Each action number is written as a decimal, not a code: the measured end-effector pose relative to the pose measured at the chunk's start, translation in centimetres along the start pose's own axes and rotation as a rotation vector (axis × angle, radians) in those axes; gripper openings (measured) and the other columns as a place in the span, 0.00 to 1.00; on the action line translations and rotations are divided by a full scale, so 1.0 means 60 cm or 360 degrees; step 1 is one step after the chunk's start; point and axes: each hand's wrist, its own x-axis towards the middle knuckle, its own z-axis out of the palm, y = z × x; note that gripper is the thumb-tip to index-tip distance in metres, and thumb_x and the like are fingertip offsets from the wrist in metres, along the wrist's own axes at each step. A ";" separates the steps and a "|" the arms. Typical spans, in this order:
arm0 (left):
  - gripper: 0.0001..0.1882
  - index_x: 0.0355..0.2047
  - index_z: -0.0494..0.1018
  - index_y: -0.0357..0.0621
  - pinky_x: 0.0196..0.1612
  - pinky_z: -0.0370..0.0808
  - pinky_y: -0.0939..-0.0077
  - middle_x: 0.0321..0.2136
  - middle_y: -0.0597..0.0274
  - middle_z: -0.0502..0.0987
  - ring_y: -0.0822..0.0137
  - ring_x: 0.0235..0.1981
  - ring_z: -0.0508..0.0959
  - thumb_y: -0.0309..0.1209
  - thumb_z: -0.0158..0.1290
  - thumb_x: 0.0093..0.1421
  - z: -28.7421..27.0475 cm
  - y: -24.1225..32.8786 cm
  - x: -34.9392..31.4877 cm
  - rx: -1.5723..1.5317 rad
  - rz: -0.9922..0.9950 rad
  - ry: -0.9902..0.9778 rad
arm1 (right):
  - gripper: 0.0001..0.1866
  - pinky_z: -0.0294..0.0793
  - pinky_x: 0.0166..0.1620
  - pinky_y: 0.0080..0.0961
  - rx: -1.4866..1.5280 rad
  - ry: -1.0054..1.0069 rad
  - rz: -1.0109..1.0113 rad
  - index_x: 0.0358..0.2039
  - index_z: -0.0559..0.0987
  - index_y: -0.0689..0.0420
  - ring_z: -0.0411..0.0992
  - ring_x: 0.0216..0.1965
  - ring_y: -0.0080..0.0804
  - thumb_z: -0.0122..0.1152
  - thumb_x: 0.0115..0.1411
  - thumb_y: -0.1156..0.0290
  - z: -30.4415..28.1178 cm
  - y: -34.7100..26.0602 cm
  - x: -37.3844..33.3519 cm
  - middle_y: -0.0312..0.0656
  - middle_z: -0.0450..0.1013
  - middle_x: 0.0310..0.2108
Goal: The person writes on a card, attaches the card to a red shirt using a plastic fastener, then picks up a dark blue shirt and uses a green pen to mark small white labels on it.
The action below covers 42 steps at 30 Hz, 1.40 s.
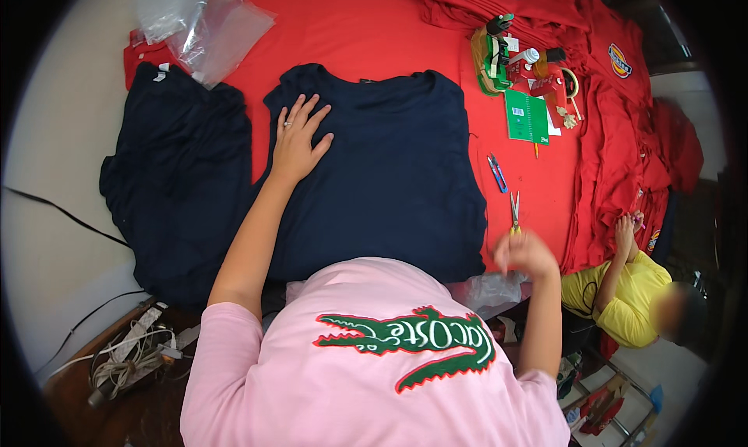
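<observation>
A navy blue garment (382, 167) is spread out in front of me with its neckline at the far side. My left hand (300, 139) lies on its upper left part, fingers spread, a ring on one finger. Beside the garment's lower right edge, my right hand (530, 254) is curled and smeared by motion. Right at its fingers is a pair of scissors (515, 205), blades pointing away and yellow handle partly covered. Whether the hand grips the scissors cannot be made out. Blue thread snips (497, 174) lie just beyond the scissors.
Left sits a pile of navy garments (175, 182) with clear plastic bags (206, 30) behind it. Far right are a green notebook (527, 117), a basket of small items (492, 61) and stacked red garments (608, 135). A person in yellow (623, 299) works at the right. Cables (128, 361) lie lower left.
</observation>
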 end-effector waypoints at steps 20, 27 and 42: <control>0.11 0.45 0.82 0.45 0.62 0.74 0.54 0.47 0.54 0.83 0.52 0.53 0.83 0.32 0.67 0.64 -0.060 -0.025 0.203 -0.0365 -0.0191 0.0116 | 0.22 0.77 0.62 0.34 -0.0786 0.1388 -0.0601 0.61 0.79 0.62 0.80 0.59 0.45 0.66 0.70 0.68 -0.057 -0.110 0.434 0.54 0.80 0.58; 0.21 0.52 0.82 0.45 0.65 0.75 0.64 0.62 0.58 0.79 0.58 0.62 0.80 0.26 0.71 0.58 -0.105 -0.039 0.117 -0.0981 -0.0165 -0.0193 | 0.09 0.77 0.49 0.42 -0.1483 0.1406 -0.1015 0.43 0.86 0.59 0.79 0.43 0.48 0.65 0.63 0.79 -0.054 -0.155 0.491 0.49 0.79 0.38; 0.10 0.52 0.82 0.37 0.56 0.76 0.78 0.46 0.63 0.85 0.73 0.48 0.82 0.24 0.59 0.73 -0.090 -0.075 -0.088 -0.1527 -0.1106 0.0409 | 0.17 0.78 0.48 0.43 -0.1976 0.1853 -0.0214 0.57 0.83 0.62 0.77 0.43 0.49 0.65 0.71 0.68 -0.016 0.142 0.195 0.50 0.76 0.42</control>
